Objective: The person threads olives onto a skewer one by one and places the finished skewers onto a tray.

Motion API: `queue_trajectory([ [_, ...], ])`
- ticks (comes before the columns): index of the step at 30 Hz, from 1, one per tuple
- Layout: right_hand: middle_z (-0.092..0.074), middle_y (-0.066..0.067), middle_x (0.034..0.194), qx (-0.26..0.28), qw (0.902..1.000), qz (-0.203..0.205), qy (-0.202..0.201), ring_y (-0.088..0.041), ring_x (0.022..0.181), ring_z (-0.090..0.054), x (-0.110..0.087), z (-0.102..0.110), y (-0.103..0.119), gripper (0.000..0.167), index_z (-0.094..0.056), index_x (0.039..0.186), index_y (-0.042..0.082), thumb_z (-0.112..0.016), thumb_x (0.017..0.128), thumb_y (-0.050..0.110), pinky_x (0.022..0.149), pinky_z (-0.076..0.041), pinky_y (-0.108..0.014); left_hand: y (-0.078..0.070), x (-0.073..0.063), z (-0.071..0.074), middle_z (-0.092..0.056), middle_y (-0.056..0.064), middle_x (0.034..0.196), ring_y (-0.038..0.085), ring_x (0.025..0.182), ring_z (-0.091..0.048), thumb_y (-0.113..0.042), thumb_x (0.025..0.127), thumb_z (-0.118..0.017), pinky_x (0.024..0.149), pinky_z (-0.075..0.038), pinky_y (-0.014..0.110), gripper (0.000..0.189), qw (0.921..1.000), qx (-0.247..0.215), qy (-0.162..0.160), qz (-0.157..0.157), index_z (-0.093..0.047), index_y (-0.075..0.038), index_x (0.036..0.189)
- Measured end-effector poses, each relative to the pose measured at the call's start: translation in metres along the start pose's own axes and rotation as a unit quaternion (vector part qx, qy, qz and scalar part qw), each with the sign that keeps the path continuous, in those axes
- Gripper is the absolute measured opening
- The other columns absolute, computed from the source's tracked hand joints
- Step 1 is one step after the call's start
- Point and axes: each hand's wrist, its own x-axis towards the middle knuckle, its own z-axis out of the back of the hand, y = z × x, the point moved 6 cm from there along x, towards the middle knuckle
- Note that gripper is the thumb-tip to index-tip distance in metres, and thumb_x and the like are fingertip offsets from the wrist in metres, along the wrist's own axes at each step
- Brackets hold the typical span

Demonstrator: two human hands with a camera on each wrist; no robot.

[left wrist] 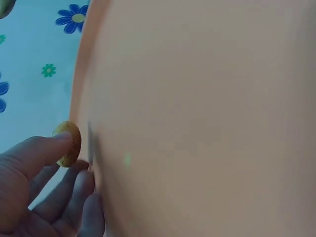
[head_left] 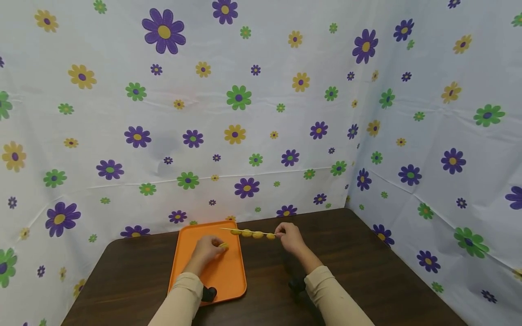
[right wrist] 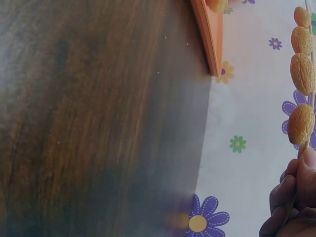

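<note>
My left hand [head_left: 207, 249] pinches a small yellow-brown oval piece [left wrist: 71, 145] between thumb and fingers over the orange tray [head_left: 226, 283]. In my right hand [head_left: 291, 237], thumb and fingertips grip one end of a thin skewer [head_left: 225, 228], held nearly level above the table to the tray's right. Several wrinkled, yellow-brown oval pieces [right wrist: 302, 74] are threaded along it, with a gap between the one nearest my fingers and the others. The skewer's free end points left, over the tray and slightly beyond the left hand.
A dark wooden table [head_left: 269, 290] lies beneath, with the tray on its left part. Flower-printed white sheets [head_left: 261, 149] hang behind and to the right. Small light specks dot the table in the right wrist view. A dark strap piece [head_left: 210, 294] shows at the left wrist.
</note>
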Motion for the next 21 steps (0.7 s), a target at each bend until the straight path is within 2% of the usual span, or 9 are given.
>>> queue_trajectory([
  [6,-0.066,-0.007,0.087,-0.002,0.9999,0.009,0.003,-0.022,0.078,-0.054,0.004,-0.003,0.005,0.018,-0.066,0.082,0.006,-0.066,0.092,-0.008,0.068,-0.050,-0.035,0.004,-0.013,0.018,-0.071,0.012,0.099,0.023,0.085,-0.064,0.002,0.085,-0.078,0.067,-0.059,0.032,0.024,0.9980,-0.062,-0.011,-0.011,-0.072,0.003,0.108],
  [14,-0.066,-0.007,0.086,-0.015,0.9997,0.014,0.013,-0.021,0.077,-0.056,0.014,-0.007,0.004,0.018,-0.066,0.081,0.006,-0.067,0.092,-0.008,0.069,-0.051,-0.035,0.001,-0.025,0.040,-0.071,0.011,0.098,0.022,0.084,-0.066,0.001,0.089,-0.075,0.073,-0.059,0.035,0.022,0.9948,-0.089,-0.039,-0.032,-0.072,0.003,0.111],
  [18,-0.066,-0.008,0.087,-0.013,0.9997,0.014,0.013,-0.021,0.078,-0.056,0.020,-0.008,0.005,0.018,-0.066,0.080,0.006,-0.066,0.092,-0.007,0.069,-0.051,-0.036,0.001,-0.025,0.043,-0.073,0.016,0.104,0.025,0.085,-0.070,0.000,0.091,-0.073,0.074,-0.061,0.035,0.025,0.9893,-0.135,-0.046,-0.032,-0.070,0.005,0.116],
  [21,-0.065,-0.007,0.088,-0.014,0.9996,0.014,0.019,-0.021,0.079,-0.056,0.024,-0.010,0.006,0.018,-0.066,0.081,0.007,-0.066,0.093,-0.006,0.070,-0.052,-0.036,0.003,-0.025,0.043,-0.072,0.018,0.110,0.028,0.092,-0.071,-0.002,0.093,-0.072,0.078,-0.062,0.034,0.029,0.9813,-0.186,-0.044,-0.023,-0.068,0.006,0.121],
])
